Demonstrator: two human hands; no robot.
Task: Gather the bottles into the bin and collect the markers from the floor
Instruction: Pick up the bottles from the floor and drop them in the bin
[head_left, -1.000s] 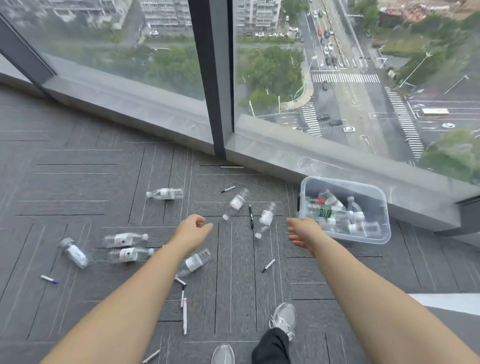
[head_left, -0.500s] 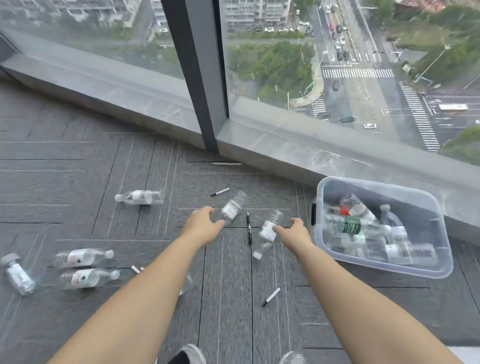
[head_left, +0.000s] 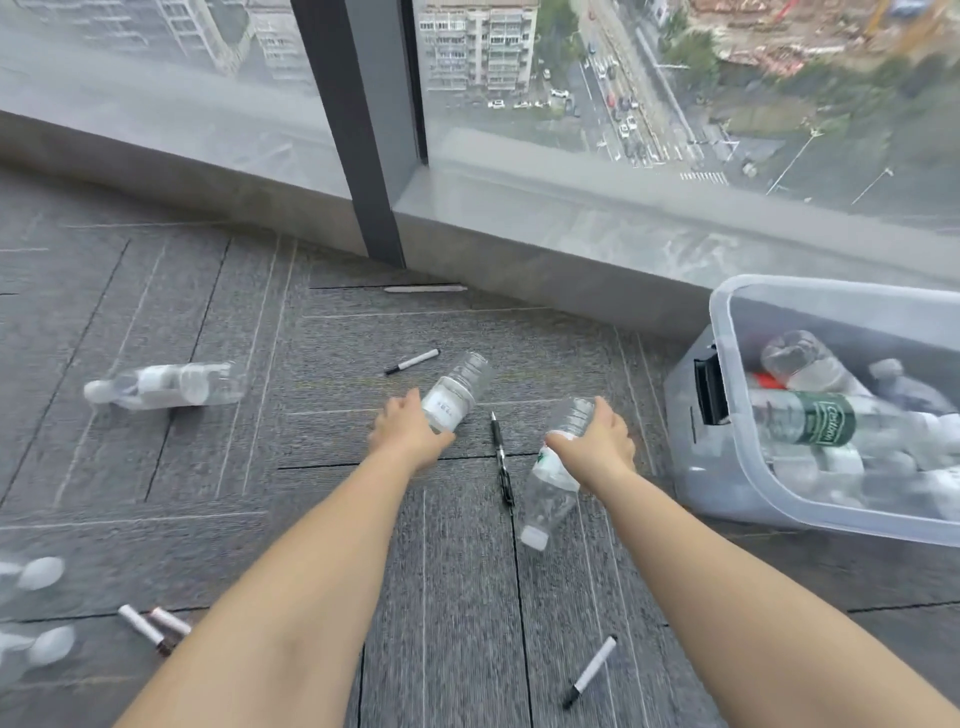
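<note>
My left hand (head_left: 408, 434) grips a clear plastic bottle with a white label (head_left: 460, 389) lying on the grey carpet. My right hand (head_left: 597, 447) grips a second clear bottle (head_left: 550, 483), cap end toward me. A black pen (head_left: 501, 457) lies between the two bottles. A clear plastic bin (head_left: 727, 467) with several bottles inside stands at the right by the window sill. Another bottle (head_left: 166, 387) lies at the left. Markers lie on the floor: one behind the left hand (head_left: 412, 361), one near my right forearm (head_left: 592, 670), two at lower left (head_left: 150, 626).
A floor-to-ceiling window with a dark mullion (head_left: 358, 130) and a low grey sill (head_left: 545, 244) bounds the far side. A thin white pen (head_left: 423, 289) lies against the sill. Blurred bottles (head_left: 36, 608) show at the left edge.
I have leaned closer to the floor. Both hands have reached forward and closed round the two bottles they were approaching.
</note>
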